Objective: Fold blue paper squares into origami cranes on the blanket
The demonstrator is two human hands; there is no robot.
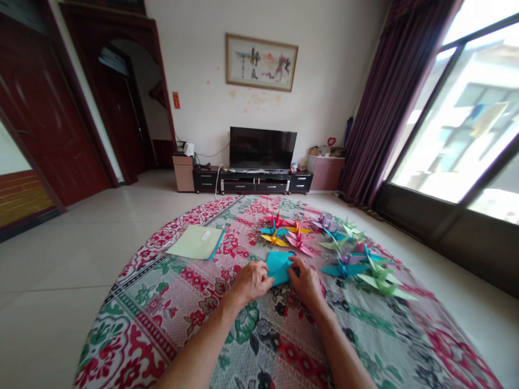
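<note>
A folded piece of teal paper lies on the flowered tablecloth in front of me. My left hand presses on its left edge with the fingers curled down. My right hand rests on its right edge, fingertips pinching the paper. Both forearms reach in from the bottom of the view. Beyond the paper sit several folded paper cranes: a red, yellow and pink cluster and a green and teal group to the right.
A stack of loose paper sheets, pale green on top, lies at the left of the cloth. Tiled floor surrounds the round table. A television on a low cabinet stands at the far wall; large windows are on the right.
</note>
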